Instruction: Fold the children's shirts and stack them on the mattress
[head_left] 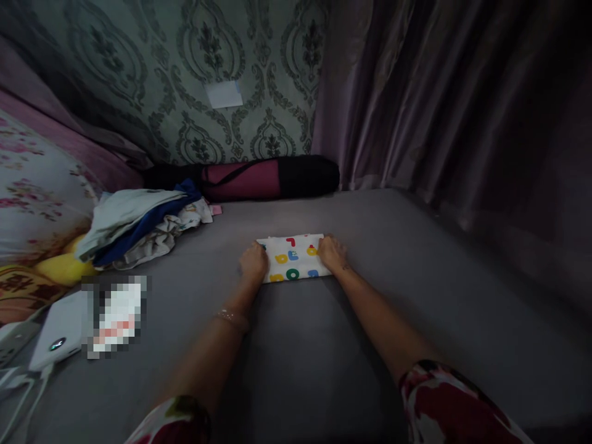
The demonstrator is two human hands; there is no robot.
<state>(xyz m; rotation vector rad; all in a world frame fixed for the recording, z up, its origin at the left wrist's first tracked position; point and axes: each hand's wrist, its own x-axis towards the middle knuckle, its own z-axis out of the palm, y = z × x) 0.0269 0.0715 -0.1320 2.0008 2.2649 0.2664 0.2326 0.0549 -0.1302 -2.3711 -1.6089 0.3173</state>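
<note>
While each hand (254, 261) (331, 254) grips one end, the white cloth (296, 258) shows colorful letters.

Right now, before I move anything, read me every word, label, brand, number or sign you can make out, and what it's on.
"O", green, on the folded white cloth.
"a", yellow, as it appears, on the same cloth; its other marks are too small or unclear.
Brown-and-yellow item: large marking, unreadable.
White device: display too blurred.
Pixelated item: nothing legible.

Maroon-black roll (264, 181), possibly a bag.
</note>
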